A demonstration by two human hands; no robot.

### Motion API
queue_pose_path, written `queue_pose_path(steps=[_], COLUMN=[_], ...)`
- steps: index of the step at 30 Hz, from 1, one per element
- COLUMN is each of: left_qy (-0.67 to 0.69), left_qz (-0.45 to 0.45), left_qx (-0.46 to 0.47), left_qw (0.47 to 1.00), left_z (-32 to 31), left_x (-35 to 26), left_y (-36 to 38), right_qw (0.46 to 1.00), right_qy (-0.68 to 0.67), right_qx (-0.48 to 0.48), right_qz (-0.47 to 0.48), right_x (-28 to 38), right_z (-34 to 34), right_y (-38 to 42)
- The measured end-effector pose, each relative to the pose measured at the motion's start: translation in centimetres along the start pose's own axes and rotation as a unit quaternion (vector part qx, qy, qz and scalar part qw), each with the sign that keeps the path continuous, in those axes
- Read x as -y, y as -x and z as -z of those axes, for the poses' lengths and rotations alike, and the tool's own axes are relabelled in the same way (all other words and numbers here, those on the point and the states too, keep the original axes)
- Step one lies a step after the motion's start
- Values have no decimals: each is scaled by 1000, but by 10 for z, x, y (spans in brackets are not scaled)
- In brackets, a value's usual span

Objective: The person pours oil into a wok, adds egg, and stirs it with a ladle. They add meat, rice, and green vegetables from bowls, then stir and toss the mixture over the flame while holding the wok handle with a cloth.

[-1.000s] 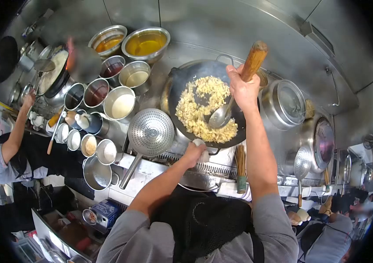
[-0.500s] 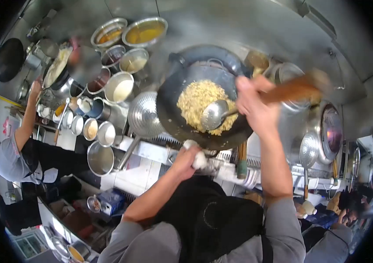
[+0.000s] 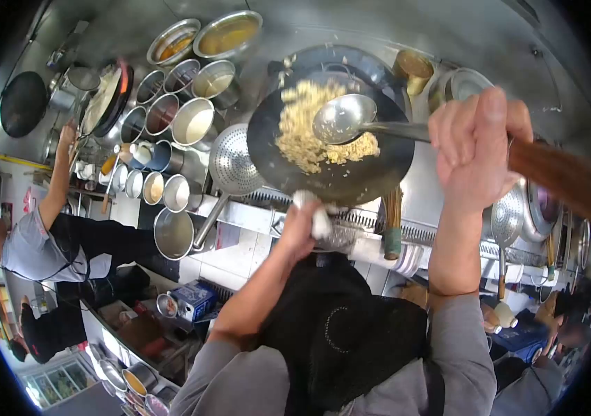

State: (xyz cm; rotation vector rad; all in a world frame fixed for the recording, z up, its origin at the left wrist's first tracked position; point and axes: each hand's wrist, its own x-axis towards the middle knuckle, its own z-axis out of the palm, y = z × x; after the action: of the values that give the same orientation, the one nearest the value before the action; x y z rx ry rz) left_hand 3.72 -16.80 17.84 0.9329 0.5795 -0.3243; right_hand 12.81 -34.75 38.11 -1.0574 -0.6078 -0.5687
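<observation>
A dark wok (image 3: 358, 186) holds yellowish fried food (image 3: 302, 132), part of it blurred in the air above the pan. My left hand (image 3: 300, 227) is closed around a white cloth (image 3: 320, 220) at the wok's near edge. My right hand (image 3: 477, 139) grips the ladle's long handle, whose wooden end (image 3: 555, 173) points right. The metal ladle bowl (image 3: 345, 118) hangs above the food, its handle reaching left from my fist.
Metal pots with sauces (image 3: 193, 122) stand left of the wok, beside a perforated strainer (image 3: 234, 161). A bamboo brush (image 3: 392, 229) lies near the stove's front edge. A co-worker (image 3: 46, 236) stands at another wok far left; another person (image 3: 531, 381) is at lower right.
My right hand has risen to the right, lifting the ladle off the food. The food has spread toward the wok's far left, with bits airborne. My left hand still holds the cloth.
</observation>
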Motion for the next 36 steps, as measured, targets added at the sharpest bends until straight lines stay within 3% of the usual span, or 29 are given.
queue_pose_path(steps=[1,3,5,6,7,8,9,11,15,17,18,19,21,22,23,24,25,27,28,29,31,33,34,35,36], left_qy=[1,7,-26,-16,-18,-39,-54,-70,-35,-43,-34,-27,-54,-88,-85,-96,-108,-103,-95,-88,-98,-108,-108,-104,-120], left_qz=[7,0,-6,-7,-8,-28,-52,-24,-35,-39,-48,-41,-34,-15,-13,-20,-30,-39,-26,-13,-32,-51,-54,-61,-41], left_qx=[-4,41,8,41,46,39,31,36,46,24,79,79,65,7,12,34,57,6,37,68,62,49,60,68,36], left_qw=[1000,999,1000,999,999,998,997,997,998,998,995,996,996,996,996,995,992,994,994,994,993,992,991,990,991], left_z=[3,16,21,27,31,34,32,37,33,43,50,50,45,47,48,52,53,44,48,51,56,58,59,58,55], left_x=[-9,-2,10,13,19,25,23,21,21,34,35,33,25,32,32,31,26,19,20,23,33,36,35,34,31], left_y=[-30,-83,-104,-118,-124,-127,-133,-135,-130,-145,-150,-150,-146,-154,-155,-154,-155,-146,-150,-153,-164,-165,-164,-164,-161], right_qw=[999,988,986,977,979,977,978,968,957,952,963,972,966,974,981,980,969,963,949,950,976,962,929,945,936], right_qy=[-37,56,32,134,78,-18,-16,92,122,213,198,183,219,182,144,37,88,214,237,216,158,168,215,197,199], right_qx=[15,-135,-129,-98,-102,-72,-64,-3,-19,6,-12,-31,-90,-73,-56,-65,-118,-129,-200,-224,-146,-184,-268,-243,-286], right_qz=[1,-47,-100,-138,-157,-201,-197,-232,-262,-218,-182,-144,-107,-113,-121,-187,-197,-98,-49,-34,-44,-110,-136,-94,-61], right_x=[-4,-42,-130,-180,-220,-208,-195,-169,-145,-102,-93,-92,-147,-165,-177,-162,-137,-114,-145,-177,-205,-189,-174,-171,-170], right_z=[0,-19,-8,1,14,19,18,8,-5,-7,-8,-9,5,20,38,36,23,10,26,38,53,49,43,77,76], right_y=[-14,-20,-3,21,47,43,37,40,27,33,50,62,95,87,72,41,25,25,41,53,45,1,-19,-26,-32])
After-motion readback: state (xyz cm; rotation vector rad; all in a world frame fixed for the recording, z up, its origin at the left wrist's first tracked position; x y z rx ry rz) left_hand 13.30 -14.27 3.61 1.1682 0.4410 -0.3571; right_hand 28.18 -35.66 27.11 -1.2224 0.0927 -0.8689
